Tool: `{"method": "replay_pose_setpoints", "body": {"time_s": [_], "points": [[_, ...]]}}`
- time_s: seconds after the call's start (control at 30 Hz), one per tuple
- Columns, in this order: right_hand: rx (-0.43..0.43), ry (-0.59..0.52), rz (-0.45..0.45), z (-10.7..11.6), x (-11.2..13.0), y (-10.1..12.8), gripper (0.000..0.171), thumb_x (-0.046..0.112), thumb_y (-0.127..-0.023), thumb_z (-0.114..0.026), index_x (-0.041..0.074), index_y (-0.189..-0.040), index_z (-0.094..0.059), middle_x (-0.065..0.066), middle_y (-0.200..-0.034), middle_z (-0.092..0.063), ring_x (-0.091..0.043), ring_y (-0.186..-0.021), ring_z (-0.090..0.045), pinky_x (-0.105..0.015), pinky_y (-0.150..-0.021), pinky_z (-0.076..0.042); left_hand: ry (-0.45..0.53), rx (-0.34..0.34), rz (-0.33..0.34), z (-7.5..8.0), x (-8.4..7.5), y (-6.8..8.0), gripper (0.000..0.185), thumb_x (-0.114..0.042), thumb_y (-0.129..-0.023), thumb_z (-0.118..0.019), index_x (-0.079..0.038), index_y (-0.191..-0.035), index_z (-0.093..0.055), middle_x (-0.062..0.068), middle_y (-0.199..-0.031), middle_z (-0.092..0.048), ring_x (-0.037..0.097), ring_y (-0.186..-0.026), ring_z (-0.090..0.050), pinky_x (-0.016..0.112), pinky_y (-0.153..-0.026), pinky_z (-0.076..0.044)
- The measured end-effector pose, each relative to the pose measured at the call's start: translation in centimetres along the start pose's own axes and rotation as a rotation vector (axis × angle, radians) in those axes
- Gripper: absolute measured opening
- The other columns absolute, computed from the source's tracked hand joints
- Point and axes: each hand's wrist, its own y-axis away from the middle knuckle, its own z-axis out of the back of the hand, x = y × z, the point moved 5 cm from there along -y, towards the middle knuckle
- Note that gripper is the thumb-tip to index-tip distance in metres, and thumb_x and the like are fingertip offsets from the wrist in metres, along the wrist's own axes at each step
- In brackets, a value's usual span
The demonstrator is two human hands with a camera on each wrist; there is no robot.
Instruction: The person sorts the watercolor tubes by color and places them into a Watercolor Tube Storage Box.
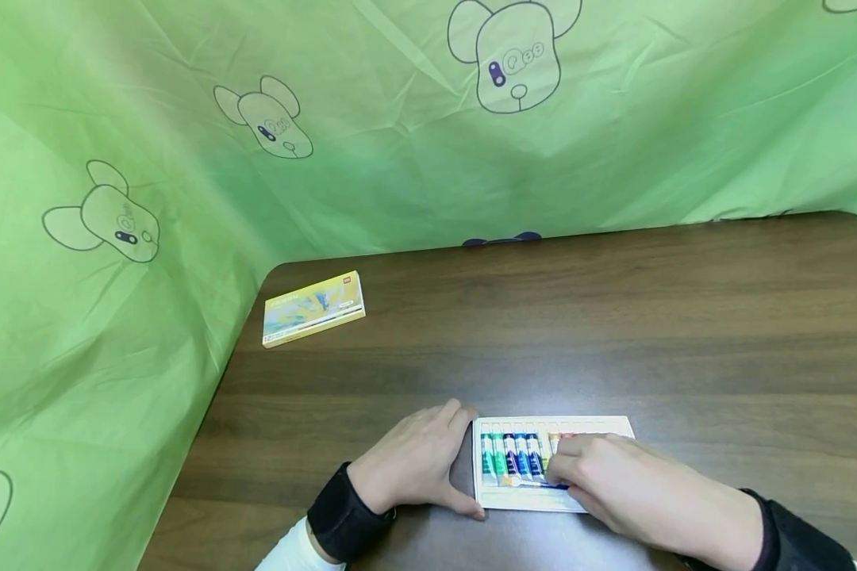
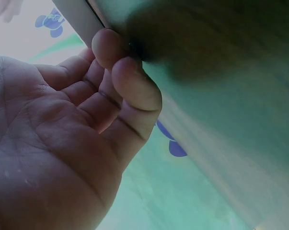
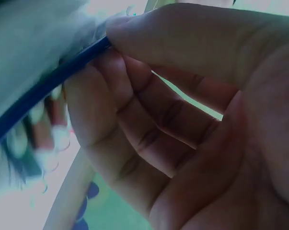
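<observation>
Tray [image 1: 528, 500]: white, flat on the table's near edge, open on top
Tubes [image 1: 512, 456]: a row standing side by side in the tray, green and blue at left, yellow and red partly hidden
Brush [image 3: 43, 88]: thin blue handle, lying across the tubes' lower ends

Right hand [image 1: 636, 488] covers the right-hand tubes in the paint tray [image 1: 521, 498]; their colours cannot be told. Yellow box [image 1: 313, 308] print is too small to read. Wrist views are blurred.

yellow box [image 1: 313, 308] flat, far-left table corner | brown wooden table [image 1: 614, 317] | green printed cloth [image 1: 400, 143] behind
</observation>
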Motion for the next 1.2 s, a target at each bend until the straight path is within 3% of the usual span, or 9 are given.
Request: {"method": "replay_pose_setpoints", "body": {"time_s": [0.17, 0.4, 0.77, 0.83, 1.07, 1.2], "points": [[-0.043, 0.041, 0.069, -0.4, 0.9, -0.1, 0.027, 0.007, -0.078, -0.082, 0.027, -0.081, -0.065, 0.022, -0.077, -0.048, 0.006, -0.071, -0.042, -0.020, -0.062, -0.041, 0.015, 0.009, 0.005, 0.1, -0.1, 0.0, 0.102, -0.077, -0.069, -0.084, -0.012, -0.141, -0.054, -0.005, -0.112, -0.057, 0.006, -0.093, -0.050, 0.025, -0.092, -0.052], [-0.043, 0.051, 0.082, -0.6, 1.4, -0.3, 0.025, 0.009, -0.084, -0.080, 0.029, -0.082, -0.066, 0.023, -0.078, -0.049, 0.007, -0.073, -0.046, -0.018, -0.062, -0.042, 0.033, 0.017, 0.007, 0.1, 0.0, 0.0, 0.101, -0.077, -0.069, -0.084, -0.013, -0.142, -0.054, -0.005, -0.112, -0.057, 0.006, -0.093, -0.050, 0.024, -0.091, -0.051], [-0.093, 0.142, 0.118, 0.1, 1.5, -0.2, 0.028, 0.007, -0.077, -0.081, 0.029, -0.076, -0.064, 0.020, -0.075, -0.048, 0.007, -0.071, -0.044, -0.017, -0.060, -0.040, 0.015, 0.007, 0.006, 0.0, -0.1, 0.0, 0.101, -0.076, -0.068, -0.085, -0.013, -0.141, -0.054, -0.005, -0.112, -0.057, 0.006, -0.093, -0.050, 0.026, -0.092, -0.052], [-0.082, 0.140, 0.128, 0.0, 1.6, -0.1, 0.028, 0.007, -0.076, -0.082, 0.029, -0.077, -0.065, 0.020, -0.076, -0.049, 0.007, -0.071, -0.044, -0.016, -0.061, -0.040, 0.008, 0.001, 0.002, 0.0, -0.1, 0.0, 0.101, -0.076, -0.068, -0.085, -0.013, -0.141, -0.054, -0.005, -0.112, -0.057, 0.006, -0.093, -0.050, 0.026, -0.092, -0.052], [0.148, 0.148, 0.108, -1.1, 1.9, 0.0, 0.021, 0.010, -0.080, -0.085, 0.023, -0.093, -0.077, 0.015, -0.079, -0.057, 0.006, -0.074, -0.043, -0.018, -0.064, -0.046, 0.001, -0.008, -0.001, -0.1, -0.1, 0.1, 0.100, -0.075, -0.068, -0.086, -0.013, -0.141, -0.055, -0.005, -0.112, -0.058, 0.006, -0.093, -0.050, 0.026, -0.090, -0.053], [0.109, 0.188, 0.115, -1.2, 2.1, 0.1, 0.022, 0.009, -0.077, -0.085, 0.024, -0.089, -0.075, 0.015, -0.078, -0.054, 0.005, -0.073, -0.044, -0.020, -0.063, -0.046, 0.004, 0.003, 0.004, -0.1, 0.0, 0.0, 0.101, -0.075, -0.069, -0.086, -0.013, -0.142, -0.054, -0.004, -0.113, -0.058, 0.007, -0.093, -0.050, 0.025, -0.090, -0.052]]}}
